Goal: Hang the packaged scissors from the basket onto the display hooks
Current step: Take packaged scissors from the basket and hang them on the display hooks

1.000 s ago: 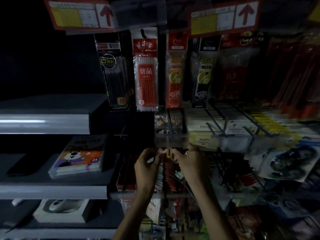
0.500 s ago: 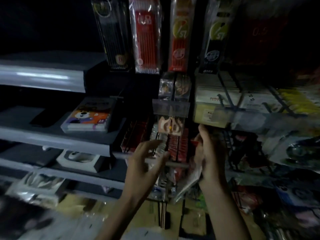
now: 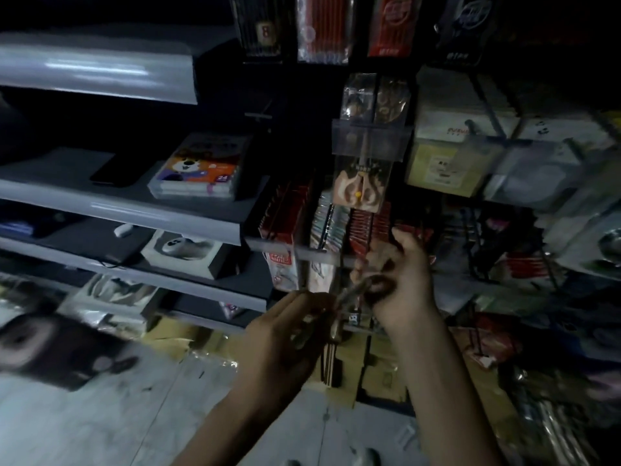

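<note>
One packaged pair of scissors [image 3: 361,193] with pale handles hangs on a display hook [image 3: 364,153] behind a clear label holder [image 3: 371,139]. Below it, my hands hold another clear scissors package [image 3: 351,292] between them, tilted and blurred. My right hand [image 3: 408,280] grips its upper right end, where a dark handle loop shows. My left hand [image 3: 289,334] curls its fingers round the lower left end. The basket is out of view.
Grey shelves [image 3: 134,210] at left carry a boxed colour set [image 3: 198,169] and a white boxed item [image 3: 183,252]. Pen packs [image 3: 322,28] hang above. Hooks with red and white packets [image 3: 285,223] crowd the centre and right. A dark blurred object [image 3: 37,348] sits on the floor at lower left.
The view has tilted down. My hands came off the hook, leaving one package hanging there, and dropped lower. My left hand has joined the right on the package that hand carried.
</note>
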{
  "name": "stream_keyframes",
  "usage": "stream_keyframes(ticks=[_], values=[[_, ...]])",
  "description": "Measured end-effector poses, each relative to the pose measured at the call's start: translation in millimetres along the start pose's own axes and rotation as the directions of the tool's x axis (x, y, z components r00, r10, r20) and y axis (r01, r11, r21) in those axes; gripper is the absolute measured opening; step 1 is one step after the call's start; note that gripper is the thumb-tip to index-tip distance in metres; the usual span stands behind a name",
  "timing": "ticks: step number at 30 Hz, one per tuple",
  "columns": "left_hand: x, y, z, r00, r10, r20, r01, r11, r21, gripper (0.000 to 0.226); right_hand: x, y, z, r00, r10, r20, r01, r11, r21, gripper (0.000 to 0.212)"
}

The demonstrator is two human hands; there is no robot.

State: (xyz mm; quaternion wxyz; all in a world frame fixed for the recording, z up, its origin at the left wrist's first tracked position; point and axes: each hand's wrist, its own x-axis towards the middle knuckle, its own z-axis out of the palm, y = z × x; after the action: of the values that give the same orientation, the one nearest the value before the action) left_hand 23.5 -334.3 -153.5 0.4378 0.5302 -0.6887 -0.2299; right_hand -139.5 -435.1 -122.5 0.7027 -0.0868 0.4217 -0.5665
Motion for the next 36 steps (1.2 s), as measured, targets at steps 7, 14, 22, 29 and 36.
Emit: stream_keyframes(ticks=[7, 14, 22, 29, 36], values=[[2.3, -34.0, -24.6, 0.934, -0.301, 0.194, 0.358, 0.81, -0.465, 0.013, -28.6, 18.2, -7.9, 0.983, -0.093, 0.16, 0.131, 0.96, -0.246, 0.034], [17.3, -41.2, -28.6, 0.88, -0.259, 0.397, 0.468, 0.605, -0.644, 0.024, -52.0, 23.0, -6.5, 0.912, -0.374, 0.171, 0.408, 0.772, -0.488, 0.023], [99.4, -20.1, -26.6, 0.981, -0.091, 0.173, 0.18, 0.767, -0.616, 0.018, -36.9, -5.4, 4.4, 0.805, -0.57, 0.162, 0.568, 0.664, -0.487, 0.02], [139.3, -2.5, -30.7, 0.991, -0.026, 0.132, 0.099, 0.801, -0.59, 0.019, -24.2, -30.3, 3.2, 0.752, -0.643, 0.149, 0.623, 0.618, -0.479, 0.017], [167.5, 19.9, -51.7, 0.989, 0.069, 0.129, 0.004, 0.868, -0.496, 0.02, -20.1, -40.2, -11.1, 0.722, -0.675, 0.15, 0.636, 0.563, -0.528, 0.016]])
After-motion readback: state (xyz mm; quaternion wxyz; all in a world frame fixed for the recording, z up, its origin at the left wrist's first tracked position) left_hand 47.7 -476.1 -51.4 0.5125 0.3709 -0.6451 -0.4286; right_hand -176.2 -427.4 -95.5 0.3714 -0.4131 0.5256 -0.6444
